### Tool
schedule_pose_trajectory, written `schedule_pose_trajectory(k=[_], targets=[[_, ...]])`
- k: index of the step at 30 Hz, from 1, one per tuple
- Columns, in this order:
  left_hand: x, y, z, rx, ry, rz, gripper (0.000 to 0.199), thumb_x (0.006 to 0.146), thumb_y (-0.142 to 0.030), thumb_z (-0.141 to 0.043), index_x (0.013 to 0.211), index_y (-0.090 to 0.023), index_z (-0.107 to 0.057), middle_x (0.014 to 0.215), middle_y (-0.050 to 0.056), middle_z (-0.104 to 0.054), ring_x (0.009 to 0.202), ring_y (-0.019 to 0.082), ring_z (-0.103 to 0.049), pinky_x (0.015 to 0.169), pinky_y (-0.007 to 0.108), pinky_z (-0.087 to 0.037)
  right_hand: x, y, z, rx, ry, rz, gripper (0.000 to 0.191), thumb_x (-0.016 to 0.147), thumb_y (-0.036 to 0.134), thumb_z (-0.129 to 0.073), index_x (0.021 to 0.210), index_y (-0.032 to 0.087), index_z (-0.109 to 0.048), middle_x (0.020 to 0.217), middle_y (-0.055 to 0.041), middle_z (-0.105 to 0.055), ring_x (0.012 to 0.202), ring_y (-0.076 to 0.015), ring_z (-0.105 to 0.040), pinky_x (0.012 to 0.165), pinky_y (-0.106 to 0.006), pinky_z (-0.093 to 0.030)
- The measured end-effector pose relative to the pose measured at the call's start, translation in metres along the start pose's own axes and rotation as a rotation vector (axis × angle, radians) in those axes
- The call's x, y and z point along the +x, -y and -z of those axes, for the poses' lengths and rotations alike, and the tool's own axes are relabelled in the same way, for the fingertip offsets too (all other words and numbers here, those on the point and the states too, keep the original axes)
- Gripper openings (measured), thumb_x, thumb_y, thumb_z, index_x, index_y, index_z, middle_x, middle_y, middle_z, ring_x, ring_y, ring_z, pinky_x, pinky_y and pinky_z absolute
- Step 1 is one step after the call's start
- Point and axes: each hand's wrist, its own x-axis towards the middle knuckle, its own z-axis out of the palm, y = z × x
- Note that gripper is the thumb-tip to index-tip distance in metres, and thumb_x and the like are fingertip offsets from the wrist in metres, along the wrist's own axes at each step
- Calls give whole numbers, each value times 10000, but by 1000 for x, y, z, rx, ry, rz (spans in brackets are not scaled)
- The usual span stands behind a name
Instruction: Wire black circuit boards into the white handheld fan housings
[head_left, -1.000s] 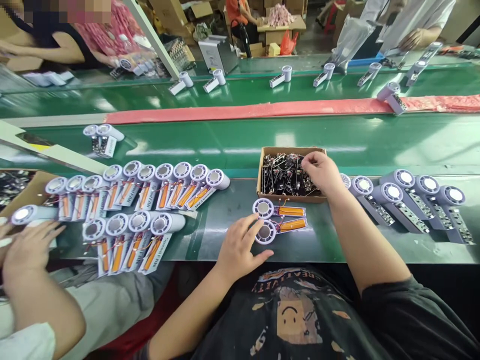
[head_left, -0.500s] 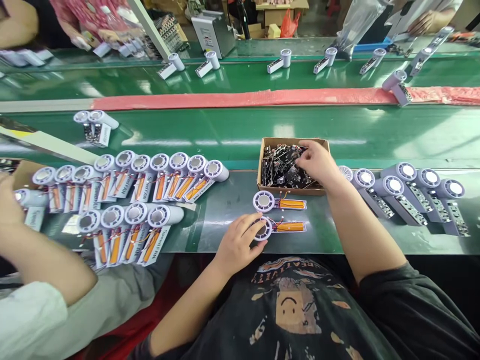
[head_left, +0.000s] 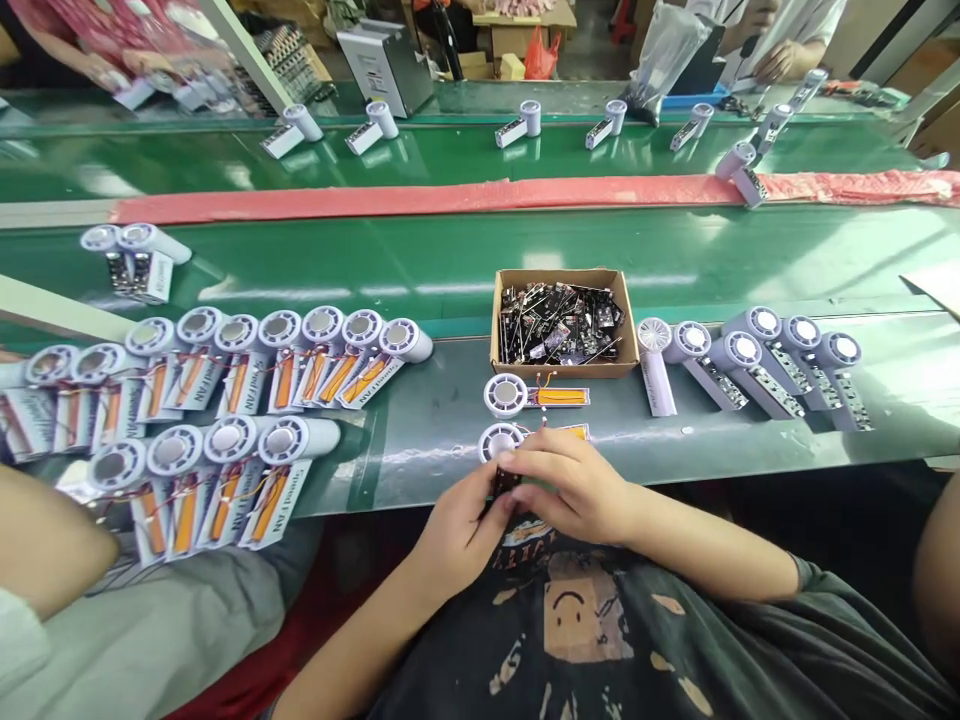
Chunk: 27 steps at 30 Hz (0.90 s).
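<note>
Between my two hands, at the bench's near edge, is a small dark circuit board (head_left: 505, 482). My left hand (head_left: 466, 522) pinches it from the left, and the fingertips of my right hand (head_left: 581, 488) close on it from the right. Just beyond my fingers lies a lilac fan unit (head_left: 499, 441), its orange battery partly covered by my right hand. Another fan unit (head_left: 505, 395) with an orange battery and thin wires lies behind it. A cardboard box (head_left: 568, 371) full of black circuit boards stands farther back.
Two rows of fan units (head_left: 281, 329) fill the left of the bench, near a co-worker's arm (head_left: 49, 530). More fans (head_left: 739, 350) stand to the right. Others sit on the green belt (head_left: 435, 150) beyond the red strip (head_left: 420, 197).
My right hand has come out of the box to meet my left hand, which has left the nearer fan. A dark board is now between them. The view has shifted right.
</note>
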Motion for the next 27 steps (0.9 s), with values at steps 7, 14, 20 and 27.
schedule_pose_trajectory(k=[7, 14, 20, 27], targets=[[2, 5, 2, -1, -159, -6, 127, 901, -258, -440, 835, -220, -541, 717, -3, -577, 634, 141, -570, 637, 267, -501, -53, -34, 13, -553, 164, -474, 348, 924, 273, -557, 1267, 216, -580, 1220, -130, -627, 1096, -281, -557, 938, -452, -450], [17, 10, -6, 642, -103, 96, 419, 848, -357, -624, 1243, -235, -561, 1302, 93, -583, 753, 189, -680, 570, 288, -511, -65, -26, 9, -623, 379, -641, 299, 938, 306, -560, 1218, 226, -627, 1086, -93, -683, 1016, -262, -559, 914, -400, -392], [12, 13, -2, 524, 49, 149, 442, 798, -313, -692, 1218, -282, -556, 1242, 42, -614, 987, 243, -684, 726, 322, -577, -71, -9, 11, -465, 325, -653, 486, 872, 407, -657, 1311, 211, -584, 1206, -108, -634, 1061, -278, -556, 944, -432, -411], [5, 16, 6, 171, -12, 48, 431, 899, -377, -551, 1303, -240, -497, 1321, 106, -542, 1234, 271, -549, 1013, 428, -496, -44, -19, -8, -322, 170, -528, 276, 937, 274, -572, 1188, 249, -684, 1051, -87, -682, 927, -233, -602, 826, -412, -462]])
